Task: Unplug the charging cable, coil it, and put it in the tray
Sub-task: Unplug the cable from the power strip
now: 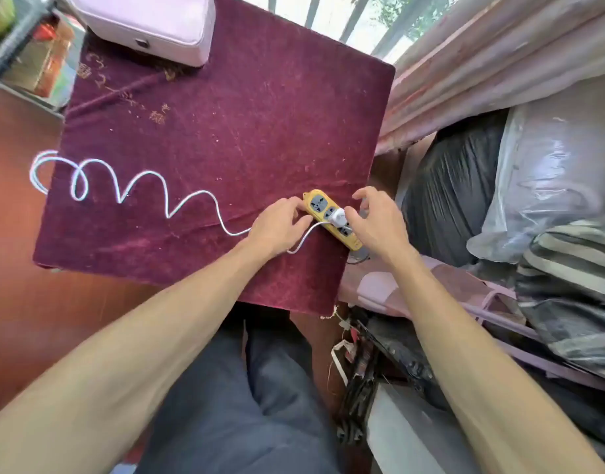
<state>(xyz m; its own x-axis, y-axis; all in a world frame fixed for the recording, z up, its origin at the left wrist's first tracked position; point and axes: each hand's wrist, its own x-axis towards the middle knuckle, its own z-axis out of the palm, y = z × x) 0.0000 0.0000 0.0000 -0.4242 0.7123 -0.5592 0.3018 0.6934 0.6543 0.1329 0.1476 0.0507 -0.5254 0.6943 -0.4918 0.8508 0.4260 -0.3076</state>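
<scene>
A yellow power strip [317, 202] lies at the right edge of the table on a maroon cloth [232, 131]. A white charger plug [338, 217] sits in its middle socket. From the plug a white charging cable [150, 179] runs left in wavy loops and hangs over the table's left edge. My left hand [277, 224] presses on the strip's left side, fingers on its edge, with the cable passing under the palm. My right hand [379, 220] pinches the white plug between thumb and fingers. A pale pink box-like tray [150, 22] stands at the far left corner.
The table's right edge borders pink curtains [499, 63] and a pile of plastic-wrapped bundles [533, 186]. A reddish wooden surface [17, 234] lies to the left. Black clutter [362, 371] sits low at the right beside my legs.
</scene>
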